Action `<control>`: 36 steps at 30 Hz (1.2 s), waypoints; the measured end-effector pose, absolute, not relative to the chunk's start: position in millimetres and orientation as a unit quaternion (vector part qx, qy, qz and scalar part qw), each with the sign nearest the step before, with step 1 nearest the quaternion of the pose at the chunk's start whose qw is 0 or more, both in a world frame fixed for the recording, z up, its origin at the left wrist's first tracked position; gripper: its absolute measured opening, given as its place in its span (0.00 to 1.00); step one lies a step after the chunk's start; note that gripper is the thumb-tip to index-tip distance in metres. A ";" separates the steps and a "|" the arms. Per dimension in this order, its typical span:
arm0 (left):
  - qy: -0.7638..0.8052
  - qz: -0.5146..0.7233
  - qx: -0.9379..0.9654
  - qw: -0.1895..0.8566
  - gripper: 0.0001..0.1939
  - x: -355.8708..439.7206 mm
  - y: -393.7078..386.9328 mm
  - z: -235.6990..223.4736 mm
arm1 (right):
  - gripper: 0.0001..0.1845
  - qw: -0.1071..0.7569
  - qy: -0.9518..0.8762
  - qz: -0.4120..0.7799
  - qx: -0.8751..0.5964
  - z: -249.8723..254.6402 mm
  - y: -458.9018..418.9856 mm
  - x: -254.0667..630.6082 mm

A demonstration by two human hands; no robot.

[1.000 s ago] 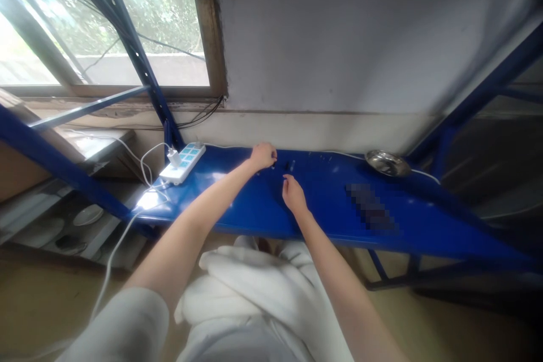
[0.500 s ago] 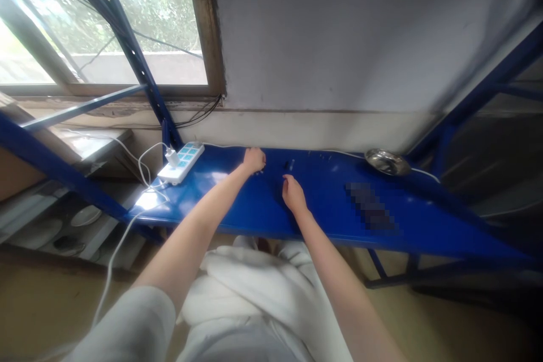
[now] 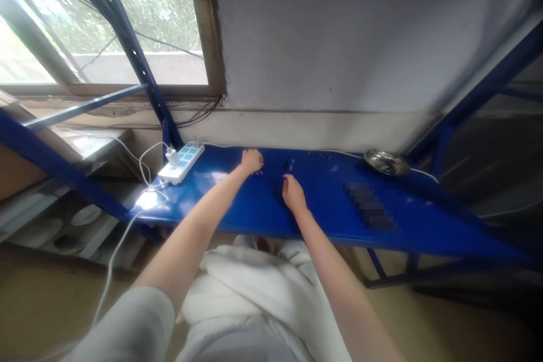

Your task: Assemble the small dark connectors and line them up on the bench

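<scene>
Toward the back of the blue table [image 3: 254,209], my left hand [image 3: 252,162] is low over the surface with its fingers curled down. A few tiny pale pieces [image 3: 259,172] lie right beside its fingertips, too small to name. My right hand [image 3: 294,193] is closer to me, its fingers folded in and the thumb side up. Whatever either hand may hold is hidden. Just beyond the right hand lie a small dark piece [image 3: 286,164] and a small clear, tube-like piece [image 3: 292,164].
A white power strip [image 3: 182,163] with a plugged-in charger [image 3: 172,156] sits at the left end. At the back right is a shiny metal bowl [image 3: 387,162], with a blurred-out dark rectangle [image 3: 369,206] nearer me. Several tiny bits [image 3: 321,156] lie along the back edge.
My left hand has shifted slightly left, and the tiny pieces by its fingertips show a little more. My right hand has stayed in place.
</scene>
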State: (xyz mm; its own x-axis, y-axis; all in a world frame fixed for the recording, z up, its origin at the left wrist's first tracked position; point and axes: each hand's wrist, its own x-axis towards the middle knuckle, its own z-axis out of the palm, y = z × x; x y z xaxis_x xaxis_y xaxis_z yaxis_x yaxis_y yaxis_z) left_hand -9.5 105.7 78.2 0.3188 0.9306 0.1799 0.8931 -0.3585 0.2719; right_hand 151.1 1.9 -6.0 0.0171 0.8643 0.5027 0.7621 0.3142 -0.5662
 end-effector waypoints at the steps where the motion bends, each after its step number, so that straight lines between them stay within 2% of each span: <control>1: 0.565 0.154 0.808 0.062 0.03 -9.8 105.6 78.2 | 0.22 0.412 -0.698 0.062 -0.583 -6.2 2.1 151.2; 20: 0.568 0.147 0.805 0.086 0.05 -13.3 104.5 78.9 | 0.21 0.402 -0.687 0.088 -0.599 -6.5 2.6 152.7; 25: 0.548 0.200 0.808 0.081 0.09 -2.9 97.9 91.8 | 0.21 0.414 -0.690 0.082 -0.588 -8.0 3.2 152.3; 29: 0.442 0.231 0.865 0.056 0.15 19.3 85.0 98.2 | 0.20 0.432 -0.667 0.056 -0.604 -6.2 2.6 151.6; 32: 0.397 0.159 0.900 0.078 0.22 37.6 76.7 92.9 | 0.20 0.460 -0.628 0.038 -0.626 -4.0 1.4 152.1; 36: 0.448 0.061 0.887 0.092 0.34 56.4 72.2 78.7 | 0.19 0.482 -0.601 0.023 -0.637 -3.8 1.2 153.6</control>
